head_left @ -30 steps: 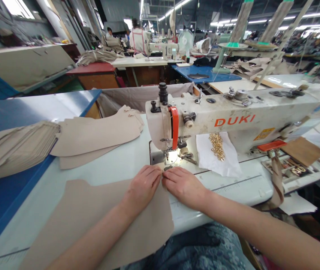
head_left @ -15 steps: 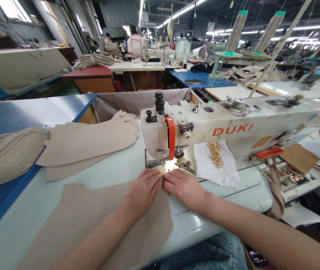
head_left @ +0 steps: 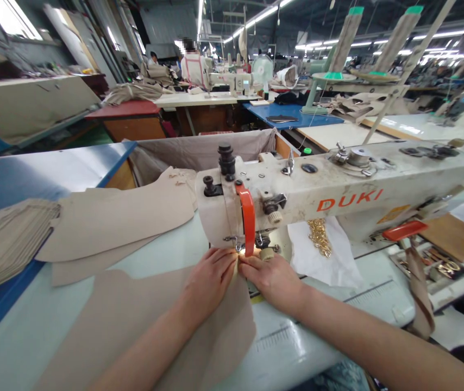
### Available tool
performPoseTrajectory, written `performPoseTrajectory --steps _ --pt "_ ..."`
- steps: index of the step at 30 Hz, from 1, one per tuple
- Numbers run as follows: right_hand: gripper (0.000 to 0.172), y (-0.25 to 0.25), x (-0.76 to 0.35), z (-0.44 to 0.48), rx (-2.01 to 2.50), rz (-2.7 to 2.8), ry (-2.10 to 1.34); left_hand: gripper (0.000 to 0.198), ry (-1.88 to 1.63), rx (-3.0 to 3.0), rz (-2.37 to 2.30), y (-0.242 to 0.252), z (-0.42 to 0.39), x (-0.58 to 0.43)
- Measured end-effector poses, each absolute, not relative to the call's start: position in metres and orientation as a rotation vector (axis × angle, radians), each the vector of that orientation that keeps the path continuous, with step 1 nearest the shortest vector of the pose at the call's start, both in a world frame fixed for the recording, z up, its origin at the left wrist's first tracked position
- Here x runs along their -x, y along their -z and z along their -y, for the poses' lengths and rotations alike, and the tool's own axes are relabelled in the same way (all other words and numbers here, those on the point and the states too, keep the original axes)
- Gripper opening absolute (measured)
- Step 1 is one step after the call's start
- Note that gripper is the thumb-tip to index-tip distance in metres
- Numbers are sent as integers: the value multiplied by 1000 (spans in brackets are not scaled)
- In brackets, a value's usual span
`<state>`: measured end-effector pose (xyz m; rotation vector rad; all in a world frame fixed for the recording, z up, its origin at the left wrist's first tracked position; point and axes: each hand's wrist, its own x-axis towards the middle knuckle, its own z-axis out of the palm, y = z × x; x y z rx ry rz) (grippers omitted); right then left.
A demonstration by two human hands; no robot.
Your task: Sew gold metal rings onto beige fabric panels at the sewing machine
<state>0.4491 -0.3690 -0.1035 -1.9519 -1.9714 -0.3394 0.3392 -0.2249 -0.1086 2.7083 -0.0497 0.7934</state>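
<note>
A beige fabric panel (head_left: pixel 134 304) lies on the pale sewing table (head_left: pixel 134 266) and runs up to the needle area of the white sewing machine (head_left: pixel 297 184). My left hand (head_left: pixel 211 279) rests on the panel's upper right part, its fingers together and pinching the edge near the presser foot. Beside it, my right hand (head_left: pixel 273 279) has its fingers closed on the same edge, just right of my left fingertips. Both sets of fingertips nearly meet below the orange guard (head_left: pixel 247 217). The needle is hidden behind the guard and fingers.
Stacked beige panels (head_left: pixel 118 217) lie at the left, with another pile (head_left: pixel 12 239) beyond. Gold rings (head_left: pixel 319 237) sit on white cloth (head_left: pixel 338 266) right of the needle. A parts tray (head_left: pixel 439 271) stands farther right. A person (head_left: pixel 193 68) sits in the background.
The view has shifted, with the machine appearing larger and closer. Both hands stay together at the fabric edge, with my fingertips now nearer the orange guard.
</note>
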Motion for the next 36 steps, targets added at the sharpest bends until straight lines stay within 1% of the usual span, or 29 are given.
performPoseTrajectory --steps 12,16,19,23,27,31,36 --pt "10 102 -449 366 2017 1965 242 23 -808 -2711 55 111 221 -340" --pt "9 103 -448 366 2016 1961 251 23 -822 -2715 63 110 221 -341" --pt "11 105 -448 368 2025 1962 263 23 -825 -2732 76 109 222 -341" --pt "10 106 -447 371 1969 1969 355 26 -820 -2830 79 113 223 -336" --pt "7 106 -447 375 1877 2036 359 30 -746 -2936 100 120 223 -329" --pt "7 106 -447 375 1885 2060 300 33 -694 -2979 161 125 222 -327" --pt "8 105 -448 374 1890 2064 273 34 -626 -2977 126 124 222 -328"
